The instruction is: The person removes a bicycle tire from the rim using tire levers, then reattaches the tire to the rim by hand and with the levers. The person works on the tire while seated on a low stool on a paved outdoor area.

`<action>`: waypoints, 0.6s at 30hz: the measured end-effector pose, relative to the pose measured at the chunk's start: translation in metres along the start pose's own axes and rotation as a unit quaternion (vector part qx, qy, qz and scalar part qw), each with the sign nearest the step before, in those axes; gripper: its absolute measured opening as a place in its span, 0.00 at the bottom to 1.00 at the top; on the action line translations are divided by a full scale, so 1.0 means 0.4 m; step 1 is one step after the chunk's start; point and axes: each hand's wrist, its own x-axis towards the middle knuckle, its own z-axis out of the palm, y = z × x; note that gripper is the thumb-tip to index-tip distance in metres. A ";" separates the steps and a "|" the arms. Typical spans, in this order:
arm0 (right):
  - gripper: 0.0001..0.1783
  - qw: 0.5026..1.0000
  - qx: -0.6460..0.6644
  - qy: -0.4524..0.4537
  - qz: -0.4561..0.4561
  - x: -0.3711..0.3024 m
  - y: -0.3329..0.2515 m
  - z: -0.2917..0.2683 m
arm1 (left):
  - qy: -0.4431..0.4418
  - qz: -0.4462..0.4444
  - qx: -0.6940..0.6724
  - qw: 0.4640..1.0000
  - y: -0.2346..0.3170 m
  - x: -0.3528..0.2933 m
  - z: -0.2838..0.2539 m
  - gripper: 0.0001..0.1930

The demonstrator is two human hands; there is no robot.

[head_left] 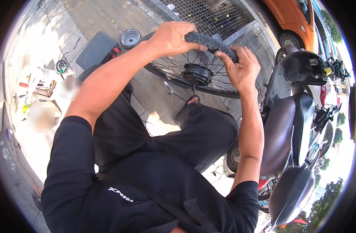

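Note:
A spoked wheel with a knobby black tire [211,42] stands tilted in front of me, its far side nearest the metal grating. My left hand [174,38] is closed round the tire at the upper left, thumb pressed on its inner side. On the tire's right part, my right hand [243,69] grips with the thumb inside and the fingers over the tread. Between the two hands a stretch of tire shows. A thick black hub motor [197,74] sits in the middle of the spokes, and a cable [173,90] with a white connector end hangs by it.
Left of the wheel lie a dark toolbox [93,50] and a round metal bowl [130,38]. Scattered tools [43,87] are farther left. A grey scooter [281,132] stands close on my right. Beyond are a metal grating [209,17] and an orange car [292,15].

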 end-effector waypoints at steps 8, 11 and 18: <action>0.25 0.973 0.050 -0.003 0.224 -0.010 -0.003 0.005 | -0.020 -0.114 -0.007 0.993 0.040 0.047 0.034 0.29; 0.29 0.951 0.051 -0.080 0.295 0.020 -0.007 -0.009 | 0.010 -0.071 -0.012 0.997 0.018 0.065 0.052 0.30; 0.31 0.984 0.002 -0.141 0.107 0.048 0.050 -0.039 | -0.045 -0.099 0.036 0.993 0.017 0.076 0.032 0.33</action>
